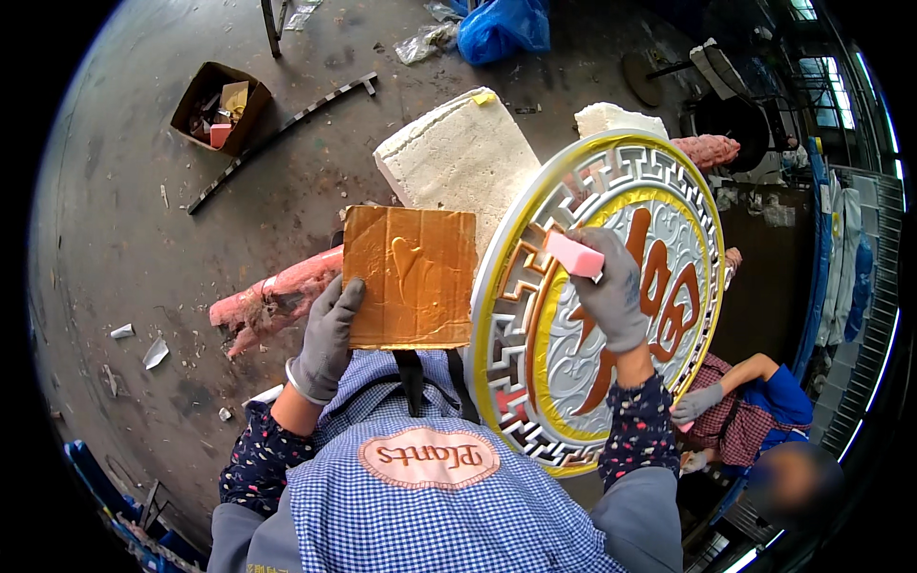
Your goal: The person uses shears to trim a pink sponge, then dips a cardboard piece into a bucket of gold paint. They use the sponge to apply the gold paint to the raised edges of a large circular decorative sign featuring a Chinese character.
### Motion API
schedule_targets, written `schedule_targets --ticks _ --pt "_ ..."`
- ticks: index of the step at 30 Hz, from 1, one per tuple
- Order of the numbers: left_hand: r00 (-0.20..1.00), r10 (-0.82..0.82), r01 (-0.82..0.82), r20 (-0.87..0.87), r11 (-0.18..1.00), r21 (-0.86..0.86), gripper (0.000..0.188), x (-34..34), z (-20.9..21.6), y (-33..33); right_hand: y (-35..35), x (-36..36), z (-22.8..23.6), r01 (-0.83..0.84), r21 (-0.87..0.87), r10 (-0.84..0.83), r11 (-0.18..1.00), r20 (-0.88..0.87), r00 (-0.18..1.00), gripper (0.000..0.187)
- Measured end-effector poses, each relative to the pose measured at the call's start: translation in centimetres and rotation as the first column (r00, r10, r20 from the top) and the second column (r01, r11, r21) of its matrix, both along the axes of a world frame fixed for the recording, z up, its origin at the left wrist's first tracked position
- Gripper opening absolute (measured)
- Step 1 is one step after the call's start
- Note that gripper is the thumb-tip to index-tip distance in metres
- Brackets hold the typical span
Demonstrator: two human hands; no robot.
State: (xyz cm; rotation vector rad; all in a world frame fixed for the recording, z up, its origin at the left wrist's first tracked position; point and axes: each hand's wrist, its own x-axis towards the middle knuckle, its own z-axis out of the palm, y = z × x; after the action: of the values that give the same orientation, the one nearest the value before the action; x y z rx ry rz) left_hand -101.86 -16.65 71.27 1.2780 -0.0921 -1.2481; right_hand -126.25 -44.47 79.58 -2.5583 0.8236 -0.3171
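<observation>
My left hand (329, 341), in a grey glove, is closed on the edge of a square piece of cardboard (411, 320). Glossy golden-brown paint coats the cardboard, with a thicker smear in its middle. My right hand (609, 291), gloved too, grips a pink sponge block (573, 255). That hand is over the left part of a large round carved panel (712, 286), which stands tilted beside me. The panel is white and grey with yellow rings, and its raised central figure and part of the fretwork border are brown. Whether the sponge touches it I cannot tell.
A pale foam slab (458, 153) and a rough pink roll (277, 291) lie around the panel. A cardboard box of scraps (222, 107) and a long bar (287, 138) are on the floor. At the right, a co-worker's gloved hand (697, 405) is by the panel's edge.
</observation>
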Motion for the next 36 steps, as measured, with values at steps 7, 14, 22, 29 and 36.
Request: schedule_targets --ticks 7,14,22,29,36 --pt "0.998 -0.012 0.010 0.067 0.999 0.030 0.046 0.4 -0.9 1.0 -2.5 1.5 -3.4 -0.234 -0.168 0.214 0.958 -0.126 0.969 0.038" --pt "0.996 -0.026 0.022 0.083 0.999 0.040 0.043 0.8 -1.0 1.2 -2.4 0.7 -3.5 -0.266 -0.201 0.226 0.943 -0.202 0.953 0.037" --pt "0.997 -0.013 0.009 0.079 0.999 0.053 0.042 0.7 -0.6 0.7 -1.9 1.8 -3.4 -0.263 -0.192 0.232 0.946 -0.171 0.958 0.040" --pt "0.999 0.022 -0.024 0.049 0.999 0.037 0.042 0.8 -0.6 0.6 -2.7 0.2 -3.0 -0.189 -0.094 0.175 0.977 -0.147 0.974 0.040" --pt "0.998 0.011 -0.012 0.059 1.000 0.022 0.044 1.0 -1.0 0.6 -3.0 1.9 -4.3 -0.035 0.027 0.034 0.999 0.006 0.999 0.034"
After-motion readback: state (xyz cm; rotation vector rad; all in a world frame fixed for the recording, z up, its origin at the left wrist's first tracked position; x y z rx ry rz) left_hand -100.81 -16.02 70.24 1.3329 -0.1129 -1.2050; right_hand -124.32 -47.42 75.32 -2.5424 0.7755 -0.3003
